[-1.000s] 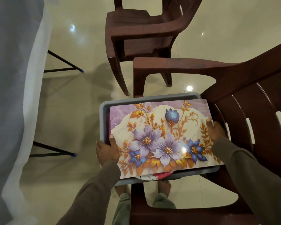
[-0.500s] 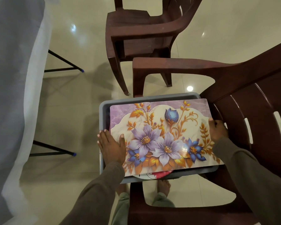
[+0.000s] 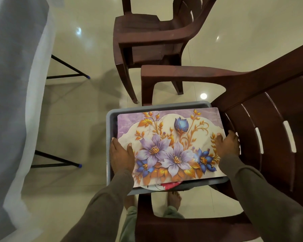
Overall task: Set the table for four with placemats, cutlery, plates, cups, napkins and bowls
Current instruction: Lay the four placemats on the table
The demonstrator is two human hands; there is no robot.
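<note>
Brown plastic chair [image 3: 262, 137] seat carries grey tray [image 3: 109, 119]; floral placemat [image 3: 168, 145] lies atop tray.

Floral placemat [image 3: 168, 145], purple and blue flowers with gold leaves on a white and lilac ground, lies flat on top of a grey tub's [image 3: 110, 117] contents. Red-and-white plate edge [image 3: 162, 186] peeks from under its near side.
</note>
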